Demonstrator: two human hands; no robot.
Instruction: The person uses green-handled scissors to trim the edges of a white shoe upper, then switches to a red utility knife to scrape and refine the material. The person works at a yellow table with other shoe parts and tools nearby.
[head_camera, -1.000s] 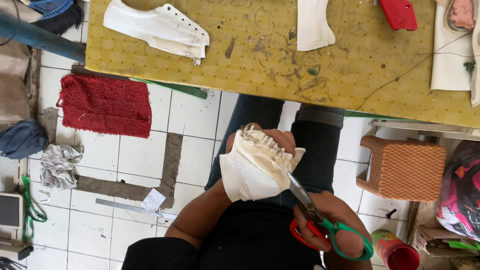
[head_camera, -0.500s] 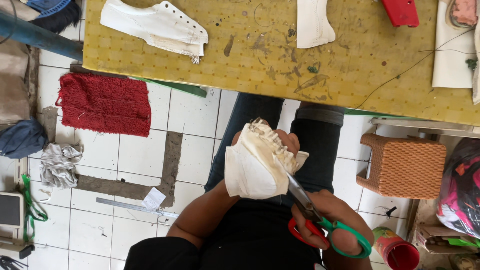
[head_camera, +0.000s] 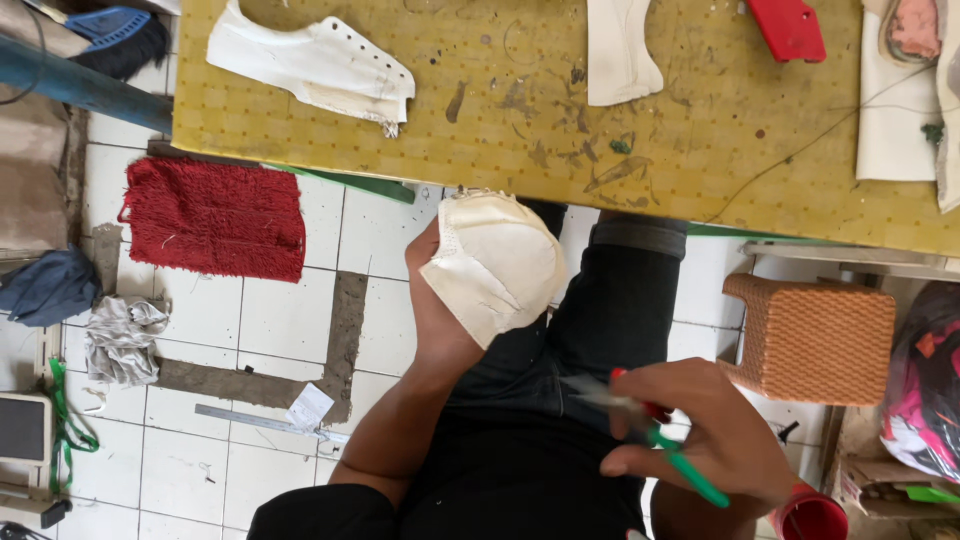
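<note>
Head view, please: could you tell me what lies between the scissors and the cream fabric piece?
Only the person's dark trousers lie between the scissors and the cream fabric piece.

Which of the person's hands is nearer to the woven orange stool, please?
The right hand, holding red-and-green-handled scissors, is just below-left of the woven orange stool. The left hand, holding a cream fabric shoe piece, is farther left.

White tiled floor, yellow table

At the left edge we see a small grey-screened device on the tiled floor; at the right edge, a pink-patterned plastic bag.
</note>
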